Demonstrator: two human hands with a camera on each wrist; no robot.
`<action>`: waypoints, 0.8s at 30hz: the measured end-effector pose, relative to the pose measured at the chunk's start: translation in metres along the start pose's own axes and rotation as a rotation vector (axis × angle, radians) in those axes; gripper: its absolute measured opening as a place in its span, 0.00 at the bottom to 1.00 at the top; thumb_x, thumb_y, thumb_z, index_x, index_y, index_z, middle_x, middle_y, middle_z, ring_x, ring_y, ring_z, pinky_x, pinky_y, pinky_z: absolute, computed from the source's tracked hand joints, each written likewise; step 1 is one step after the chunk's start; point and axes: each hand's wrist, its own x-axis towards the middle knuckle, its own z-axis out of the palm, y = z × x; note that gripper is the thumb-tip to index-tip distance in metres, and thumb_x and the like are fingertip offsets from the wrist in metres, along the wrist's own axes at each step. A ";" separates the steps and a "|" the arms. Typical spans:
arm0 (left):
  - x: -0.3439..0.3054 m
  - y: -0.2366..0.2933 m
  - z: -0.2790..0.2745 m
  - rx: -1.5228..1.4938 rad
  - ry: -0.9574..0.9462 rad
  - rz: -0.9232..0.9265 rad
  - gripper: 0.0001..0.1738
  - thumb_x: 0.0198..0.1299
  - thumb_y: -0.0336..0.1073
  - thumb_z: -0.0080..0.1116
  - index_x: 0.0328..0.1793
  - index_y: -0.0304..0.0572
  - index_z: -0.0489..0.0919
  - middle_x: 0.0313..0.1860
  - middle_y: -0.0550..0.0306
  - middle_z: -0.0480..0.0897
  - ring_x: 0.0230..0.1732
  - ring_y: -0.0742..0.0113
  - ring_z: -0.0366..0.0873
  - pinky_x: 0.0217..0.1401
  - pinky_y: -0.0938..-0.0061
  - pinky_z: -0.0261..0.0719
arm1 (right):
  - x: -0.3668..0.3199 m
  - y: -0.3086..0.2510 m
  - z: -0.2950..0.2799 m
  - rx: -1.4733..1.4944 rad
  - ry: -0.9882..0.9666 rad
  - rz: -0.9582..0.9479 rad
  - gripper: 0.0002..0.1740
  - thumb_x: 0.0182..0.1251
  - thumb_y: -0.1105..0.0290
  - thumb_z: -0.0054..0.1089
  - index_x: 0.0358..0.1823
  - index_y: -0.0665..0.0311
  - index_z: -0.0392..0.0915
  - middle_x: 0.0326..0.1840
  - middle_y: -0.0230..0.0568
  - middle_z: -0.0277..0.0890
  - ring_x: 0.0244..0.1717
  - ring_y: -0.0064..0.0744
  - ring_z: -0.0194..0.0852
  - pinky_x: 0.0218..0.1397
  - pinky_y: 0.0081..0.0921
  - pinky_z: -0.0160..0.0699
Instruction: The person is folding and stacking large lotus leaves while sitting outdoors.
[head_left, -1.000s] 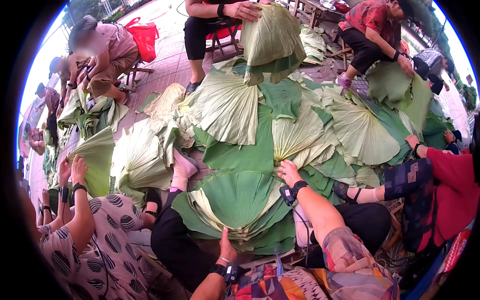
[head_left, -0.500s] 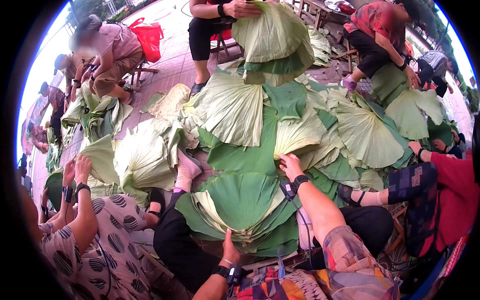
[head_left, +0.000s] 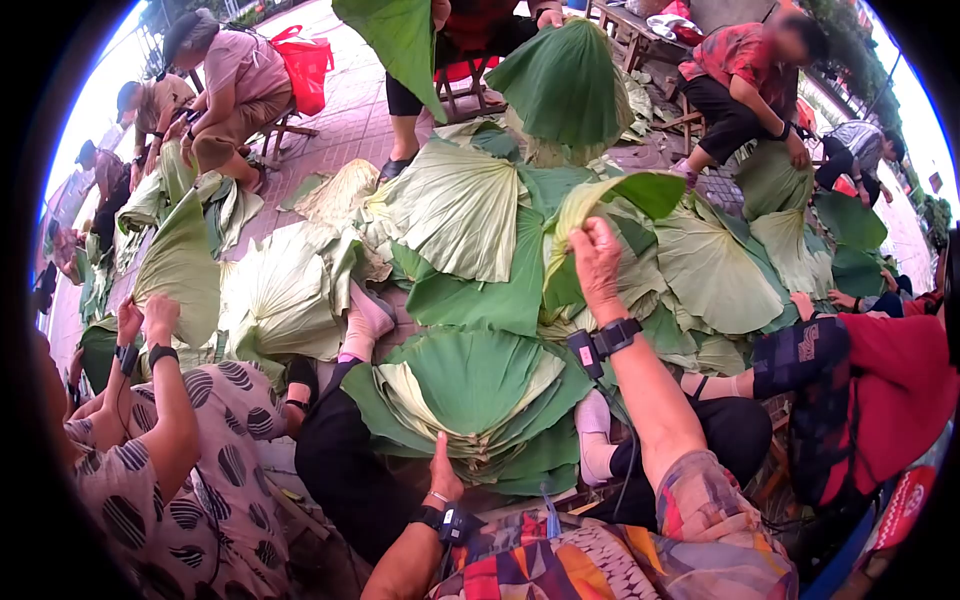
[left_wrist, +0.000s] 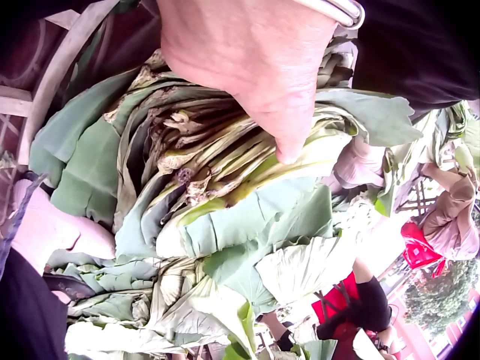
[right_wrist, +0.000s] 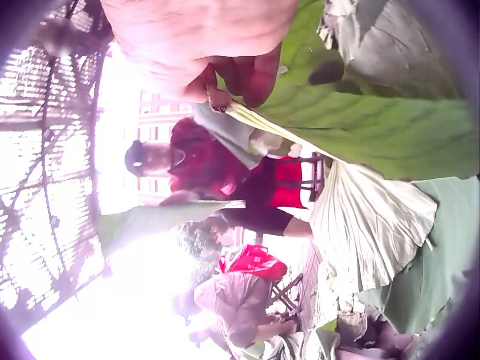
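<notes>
A layered stack of large green leaves (head_left: 470, 385) lies at the near middle, its stem ends bunched at the near edge. My left hand (head_left: 445, 478) rests at those ends with the thumb up; in the left wrist view the left hand (left_wrist: 251, 60) presses its thumb on the bundled folds (left_wrist: 217, 161), the other fingers hidden. My right hand (head_left: 598, 262) is raised beyond the stack and pinches one leaf (head_left: 570, 235) by its pale stem end. In the right wrist view the fingers of the right hand (right_wrist: 217, 56) curl round that end, and the green leaf (right_wrist: 360, 127) spreads from it.
A wide heap of overlapping leaves (head_left: 450, 215) covers the ground ahead. Seated people handle leaves on the left, opposite and at the right. A neighbour's patterned sleeve (head_left: 120, 495) is close at the left; a red garment (head_left: 895, 390) is at the right.
My right hand has risen from the heap, lifting a leaf off it. My left hand has stayed at the stack. The person opposite now holds a leaf up to the left.
</notes>
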 end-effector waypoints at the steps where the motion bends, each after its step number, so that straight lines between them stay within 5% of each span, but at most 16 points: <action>1: -0.001 0.000 0.001 0.001 0.001 -0.001 0.32 0.52 0.57 0.49 0.55 0.39 0.66 0.51 0.50 0.72 0.48 0.52 0.72 0.51 0.53 0.70 | -0.011 -0.013 0.012 0.028 -0.087 0.029 0.05 0.52 0.72 0.51 0.24 0.66 0.68 0.17 0.30 0.66 0.18 0.16 0.60 0.20 0.18 0.63; 3: 0.003 -0.003 -0.001 0.078 0.109 0.128 0.33 0.52 0.58 0.48 0.55 0.38 0.65 0.51 0.49 0.72 0.49 0.53 0.71 0.51 0.54 0.70 | -0.049 -0.040 0.029 -0.154 -0.341 0.036 0.09 0.52 0.66 0.51 0.29 0.65 0.69 0.17 0.38 0.66 0.18 0.23 0.62 0.22 0.22 0.64; 5: 0.001 -0.003 0.000 0.071 0.102 0.136 0.33 0.52 0.58 0.49 0.55 0.37 0.65 0.51 0.49 0.71 0.49 0.54 0.72 0.51 0.56 0.70 | -0.095 -0.039 0.051 -0.194 -0.574 -0.106 0.10 0.50 0.66 0.48 0.30 0.65 0.68 0.22 0.50 0.67 0.23 0.46 0.67 0.28 0.34 0.68; 6: 0.000 -0.002 0.000 0.060 0.097 0.142 0.34 0.52 0.58 0.49 0.54 0.37 0.65 0.51 0.49 0.71 0.48 0.54 0.72 0.51 0.57 0.70 | -0.127 -0.018 0.063 -0.214 -0.724 -0.163 0.08 0.48 0.68 0.47 0.27 0.64 0.67 0.21 0.51 0.66 0.24 0.50 0.67 0.27 0.37 0.66; 10: 0.010 -0.003 -0.016 0.021 -0.001 0.172 0.35 0.52 0.60 0.48 0.54 0.36 0.65 0.49 0.48 0.72 0.48 0.56 0.72 0.50 0.60 0.71 | -0.232 0.010 0.060 -0.257 -1.246 0.147 0.11 0.48 0.62 0.46 0.28 0.63 0.67 0.23 0.50 0.71 0.26 0.51 0.68 0.28 0.41 0.65; 15: 0.004 -0.001 -0.005 0.204 0.133 0.181 0.35 0.49 0.59 0.54 0.51 0.34 0.68 0.47 0.50 0.73 0.47 0.60 0.72 0.48 0.61 0.73 | -0.253 0.021 0.064 -0.349 -1.391 0.070 0.17 0.51 0.59 0.47 0.38 0.64 0.68 0.27 0.50 0.73 0.31 0.52 0.71 0.35 0.41 0.68; 20: 0.002 -0.003 0.001 0.142 0.205 0.155 0.24 0.49 0.47 0.58 0.42 0.31 0.72 0.39 0.48 0.76 0.35 0.57 0.77 0.40 0.60 0.77 | -0.225 0.063 0.063 -0.097 -1.121 0.222 0.20 0.50 0.63 0.54 0.42 0.68 0.71 0.30 0.40 0.76 0.33 0.36 0.75 0.39 0.28 0.73; 24: -0.009 0.000 0.014 0.133 0.191 0.145 0.24 0.50 0.48 0.56 0.41 0.31 0.72 0.39 0.47 0.76 0.36 0.56 0.77 0.40 0.58 0.77 | -0.165 0.098 0.047 0.065 -0.492 0.643 0.12 0.52 0.69 0.54 0.37 0.66 0.73 0.29 0.33 0.75 0.30 0.22 0.74 0.30 0.16 0.70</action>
